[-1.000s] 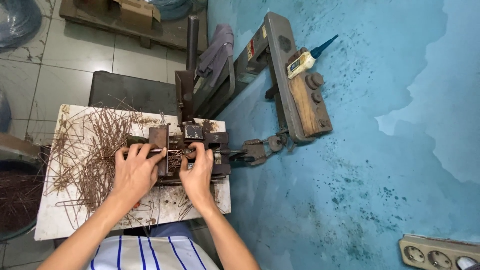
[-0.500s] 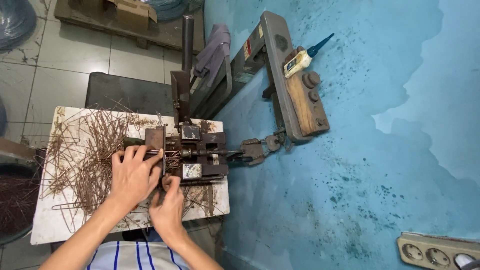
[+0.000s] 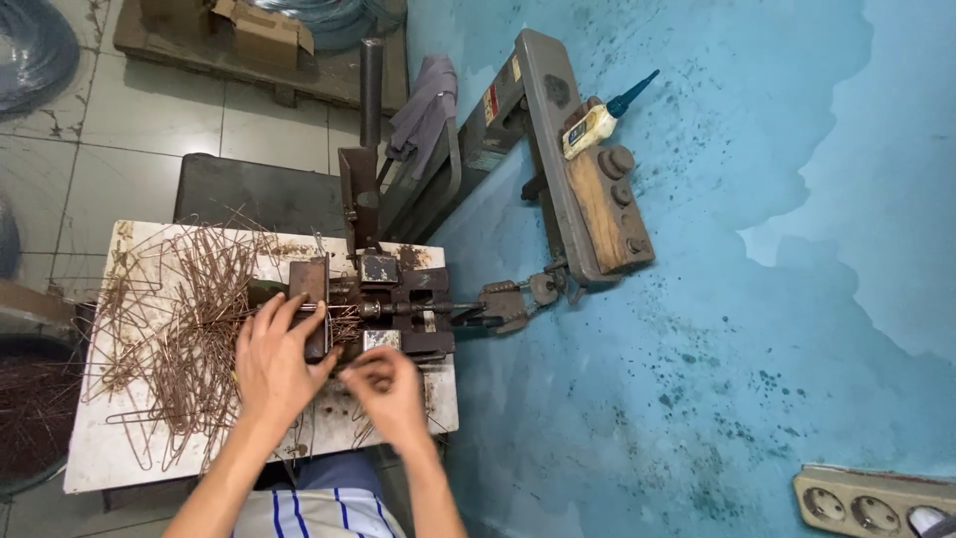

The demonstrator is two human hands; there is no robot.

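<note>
White worktable, left hand fingers on bending jig, right hand seemingly pinching wire

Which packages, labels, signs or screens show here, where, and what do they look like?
Cardboard box: top left on a pallet on the floor, brown, flaps partly open.
Squeeze bottle: lying on the wooden block of the machine arm, pale yellow with a blue nozzle and a small label.
Stickers: on the grey machine arm, small, one red and white, one yellowish.
No signs or screens.
</note>
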